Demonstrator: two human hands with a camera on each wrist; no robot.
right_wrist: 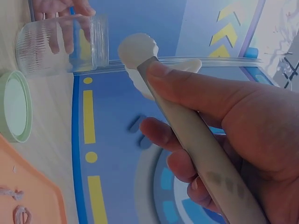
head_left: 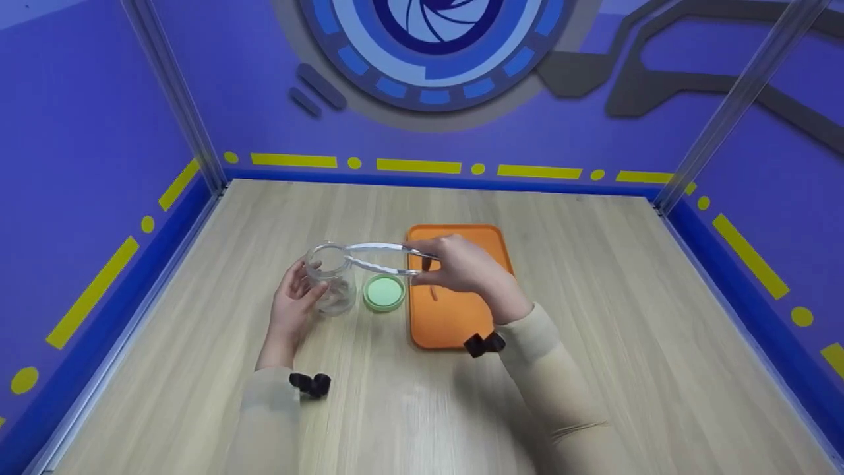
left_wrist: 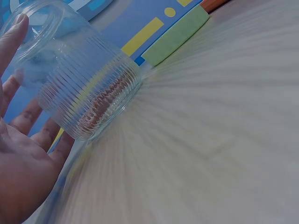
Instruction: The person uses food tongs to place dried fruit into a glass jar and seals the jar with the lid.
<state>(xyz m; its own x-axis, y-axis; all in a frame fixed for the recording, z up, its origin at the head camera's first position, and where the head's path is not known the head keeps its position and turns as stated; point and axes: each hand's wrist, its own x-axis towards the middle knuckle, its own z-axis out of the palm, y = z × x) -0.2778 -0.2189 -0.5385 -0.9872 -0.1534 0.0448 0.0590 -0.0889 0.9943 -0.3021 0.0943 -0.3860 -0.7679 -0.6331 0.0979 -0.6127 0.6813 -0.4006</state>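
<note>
A clear ribbed glass jar [head_left: 337, 300] stands upright on the table, its mouth uncovered. My left hand [head_left: 292, 313] grips its left side, thumb at the front and fingers behind. Reddish-brown pieces [left_wrist: 105, 102] lie at the bottom of the jar, blurred by the ribs. My right hand [head_left: 469, 267] holds a pair of metal tongs [head_left: 379, 247] with white tips, its thumb on one arm and fingers on the other. In the head view the white ends overlap the jar's rim; in the right wrist view they hang near its mouth, with nothing visible gripped between them.
A light green round lid [head_left: 384, 292] lies between the jar and an orange tray [head_left: 445, 326]. Small twisted pieces [right_wrist: 21, 217] rest on the tray, partly under my right hand in the head view. Blue printed walls [head_left: 422, 145] enclose the wooden table [head_left: 369, 422].
</note>
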